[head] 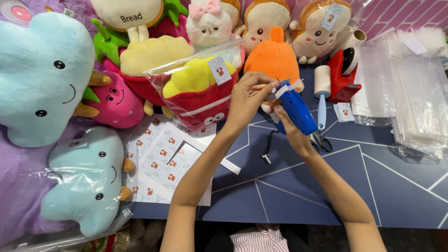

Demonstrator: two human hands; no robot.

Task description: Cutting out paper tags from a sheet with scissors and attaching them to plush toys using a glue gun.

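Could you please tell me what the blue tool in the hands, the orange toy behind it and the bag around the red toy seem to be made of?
Blue tool, held by the right hand: apparently hard plastic, smooth with a slight sheen.
Orange toy: soft plush fabric, matte and fuzzy, with a rounded, stuffed shape.
Bag: thin clear plastic film, glossy, with creases and glare; the red toy shows through.

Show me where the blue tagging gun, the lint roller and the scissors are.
blue tagging gun [298, 112], head view, middle of its body.
lint roller [322, 80], head view, white roll.
scissors [322, 141], head view, handle loops.
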